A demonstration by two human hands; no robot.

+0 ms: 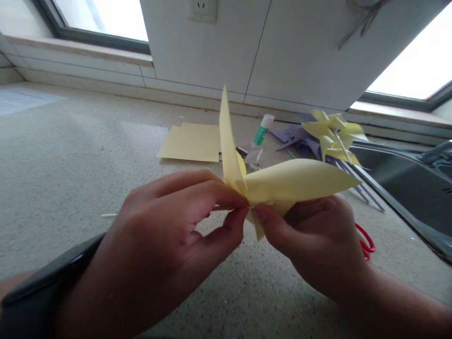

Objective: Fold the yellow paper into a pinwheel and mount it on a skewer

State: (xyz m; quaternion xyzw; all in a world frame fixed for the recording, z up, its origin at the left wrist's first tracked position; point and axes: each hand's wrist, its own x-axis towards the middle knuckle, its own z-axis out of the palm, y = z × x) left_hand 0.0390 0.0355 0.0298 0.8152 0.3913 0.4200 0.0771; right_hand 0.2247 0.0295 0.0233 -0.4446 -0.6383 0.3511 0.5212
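Observation:
Above the counter, both hands meet at the centre of a yellow paper pinwheel (286,181), whose blades stick up and out to the right. My left hand (169,226) is closed in a pinch on a thin stick (109,215) just behind the paper; the stick's pale end shows past the wrist side. With thumb and fingers closed on the paper, my right hand (314,235) grips the pinwheel near its middle. The exact joint between stick and paper is mostly covered by fingertips.
Yellow paper sheets (192,142) lie behind, beside a glue stick (263,131). Finished yellow pinwheels (334,134) and purple paper ones (298,136) rest by the metal sink (409,179). Red-handled scissors (367,242) are partly behind my right hand. A white paper (28,98) lies far left.

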